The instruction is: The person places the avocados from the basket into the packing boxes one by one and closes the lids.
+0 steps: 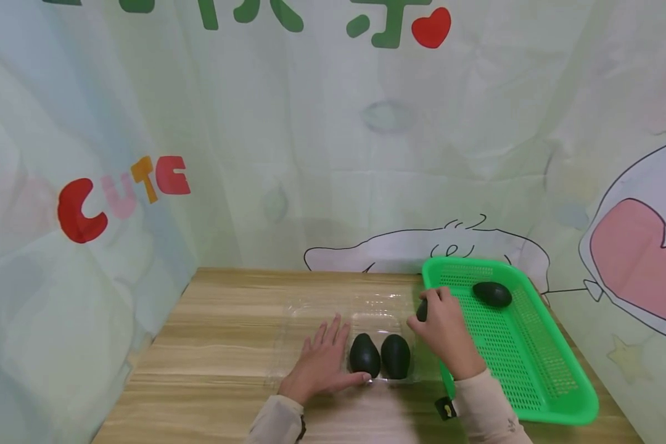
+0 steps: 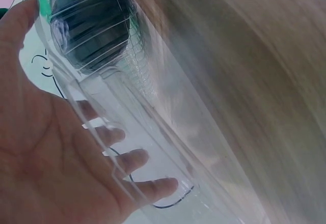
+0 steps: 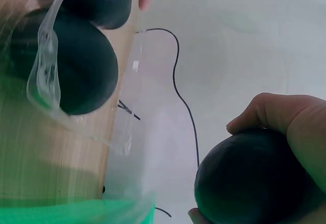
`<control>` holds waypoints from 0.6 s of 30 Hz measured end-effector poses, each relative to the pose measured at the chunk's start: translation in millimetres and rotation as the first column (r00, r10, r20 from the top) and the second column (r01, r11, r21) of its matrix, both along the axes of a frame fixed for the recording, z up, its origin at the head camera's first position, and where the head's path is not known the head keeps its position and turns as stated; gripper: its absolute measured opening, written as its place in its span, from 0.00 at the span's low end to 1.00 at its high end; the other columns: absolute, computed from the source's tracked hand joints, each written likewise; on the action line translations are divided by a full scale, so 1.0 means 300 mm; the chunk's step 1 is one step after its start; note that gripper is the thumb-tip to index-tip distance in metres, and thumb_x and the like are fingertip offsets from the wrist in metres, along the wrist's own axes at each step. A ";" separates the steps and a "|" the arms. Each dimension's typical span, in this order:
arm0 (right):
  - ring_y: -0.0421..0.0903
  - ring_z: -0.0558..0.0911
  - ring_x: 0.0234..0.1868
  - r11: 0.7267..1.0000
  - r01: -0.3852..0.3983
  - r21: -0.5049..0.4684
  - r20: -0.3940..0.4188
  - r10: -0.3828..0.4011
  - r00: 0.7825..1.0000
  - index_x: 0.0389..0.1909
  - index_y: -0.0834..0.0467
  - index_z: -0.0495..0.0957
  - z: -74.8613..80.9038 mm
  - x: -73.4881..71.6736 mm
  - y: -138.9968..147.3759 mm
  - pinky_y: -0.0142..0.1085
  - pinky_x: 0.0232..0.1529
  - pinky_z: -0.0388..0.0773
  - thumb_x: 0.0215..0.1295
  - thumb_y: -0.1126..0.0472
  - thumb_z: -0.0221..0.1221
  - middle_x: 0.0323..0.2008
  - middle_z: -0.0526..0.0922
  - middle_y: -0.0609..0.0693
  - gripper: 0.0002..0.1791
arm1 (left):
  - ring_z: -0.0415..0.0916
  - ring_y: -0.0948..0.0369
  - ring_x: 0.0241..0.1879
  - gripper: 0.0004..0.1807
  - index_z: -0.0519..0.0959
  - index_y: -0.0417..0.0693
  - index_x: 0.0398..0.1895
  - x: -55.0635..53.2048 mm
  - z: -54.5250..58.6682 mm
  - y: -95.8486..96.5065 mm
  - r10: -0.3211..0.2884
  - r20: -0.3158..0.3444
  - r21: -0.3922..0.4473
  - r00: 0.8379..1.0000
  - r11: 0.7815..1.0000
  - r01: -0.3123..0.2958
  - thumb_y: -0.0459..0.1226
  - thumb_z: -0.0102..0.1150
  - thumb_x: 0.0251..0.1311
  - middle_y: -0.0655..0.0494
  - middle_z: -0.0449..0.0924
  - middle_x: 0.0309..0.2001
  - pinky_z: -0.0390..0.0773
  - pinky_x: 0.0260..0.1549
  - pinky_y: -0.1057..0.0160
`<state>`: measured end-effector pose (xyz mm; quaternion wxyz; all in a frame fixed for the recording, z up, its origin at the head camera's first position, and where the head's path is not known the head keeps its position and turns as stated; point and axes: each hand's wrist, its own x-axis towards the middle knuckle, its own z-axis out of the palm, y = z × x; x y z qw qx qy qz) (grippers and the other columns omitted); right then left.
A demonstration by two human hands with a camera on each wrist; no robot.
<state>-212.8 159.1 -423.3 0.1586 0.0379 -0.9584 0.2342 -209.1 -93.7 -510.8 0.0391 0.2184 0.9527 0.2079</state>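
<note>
My right hand grips a dark avocado between thumb and fingers, beside the near-left rim of the green basket. In the head view most of this avocado is behind the fingers. A clear plastic clamshell box lies opened out on the table. Side by side in its right half sit two dark avocados, the left one with its narrow end pointing away and the right one rounder. With fingers spread and straight, my left hand rests on the box, its thumb reaching the left avocado's near end.
Another dark avocado lies in the far part of the basket. A small black tag is on the table at the basket's near-left side. Behind the wooden table hangs a printed cloth.
</note>
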 end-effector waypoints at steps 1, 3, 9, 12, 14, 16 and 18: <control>0.62 0.74 0.46 1.000 -0.003 -0.002 -0.001 0.003 1.000 0.53 0.68 0.77 -0.003 -0.002 -0.007 0.48 0.36 0.81 0.55 0.61 0.66 0.53 0.73 0.69 0.25 | 0.47 0.35 0.77 0.64 0.51 0.44 0.81 0.000 0.000 0.000 0.001 0.002 0.001 1.000 1.000 -0.001 0.75 0.57 0.51 0.41 0.43 0.82 0.56 0.65 0.24; 0.61 0.74 0.46 1.000 -0.009 0.000 -0.009 0.009 1.000 0.52 0.68 0.78 -0.009 -0.007 -0.021 0.48 0.36 0.81 0.54 0.62 0.67 0.52 0.74 0.68 0.25 | 0.47 0.35 0.77 0.64 0.51 0.44 0.81 0.000 0.001 0.001 0.000 0.002 -0.001 1.000 1.000 0.000 0.75 0.57 0.51 0.41 0.43 0.82 0.56 0.65 0.24; 0.60 0.75 0.46 1.000 -0.018 0.008 -0.007 0.019 1.000 0.53 0.67 0.78 -0.021 -0.011 -0.055 0.48 0.38 0.80 0.54 0.61 0.68 0.52 0.74 0.66 0.25 | 0.47 0.35 0.77 0.64 0.53 0.44 0.81 -0.004 -0.001 0.005 -0.002 -0.006 -0.009 1.000 1.000 0.002 0.76 0.56 0.51 0.41 0.44 0.82 0.57 0.65 0.24; 0.61 0.75 0.47 0.999 -0.026 0.019 0.000 0.026 1.000 0.52 0.67 0.78 -0.026 -0.011 -0.071 0.50 0.41 0.80 0.55 0.60 0.69 0.52 0.75 0.66 0.25 | 0.48 0.35 0.77 0.64 0.54 0.44 0.81 -0.005 -0.002 0.006 0.003 -0.006 -0.006 1.000 1.000 -0.003 0.75 0.57 0.51 0.41 0.45 0.81 0.57 0.65 0.24; 0.61 0.75 0.48 0.999 -0.028 0.029 0.000 0.028 1.000 0.52 0.67 0.78 -0.030 -0.011 -0.081 0.51 0.43 0.80 0.55 0.60 0.68 0.52 0.75 0.66 0.25 | 0.47 0.36 0.77 0.64 0.54 0.44 0.81 -0.004 -0.002 0.005 0.009 -0.001 -0.004 1.000 1.000 -0.009 0.75 0.57 0.51 0.42 0.45 0.82 0.56 0.65 0.24; 0.61 0.76 0.48 0.999 -0.034 0.033 -0.006 0.034 0.999 0.52 0.67 0.78 -0.035 -0.011 -0.091 0.51 0.44 0.80 0.54 0.61 0.68 0.52 0.76 0.66 0.25 | 0.47 0.36 0.77 0.63 0.54 0.44 0.81 -0.004 -0.002 0.005 0.013 0.003 -0.004 1.000 1.000 -0.013 0.75 0.57 0.51 0.42 0.45 0.82 0.56 0.65 0.24; 0.60 0.76 0.48 0.999 -0.041 0.036 -0.018 0.042 0.999 0.51 0.67 0.79 -0.042 -0.012 -0.100 0.52 0.45 0.80 0.53 0.61 0.69 0.51 0.76 0.65 0.25 | 0.47 0.36 0.77 0.63 0.54 0.44 0.81 -0.004 -0.001 0.004 0.014 0.008 -0.005 1.000 1.000 -0.014 0.75 0.57 0.51 0.42 0.45 0.82 0.56 0.65 0.24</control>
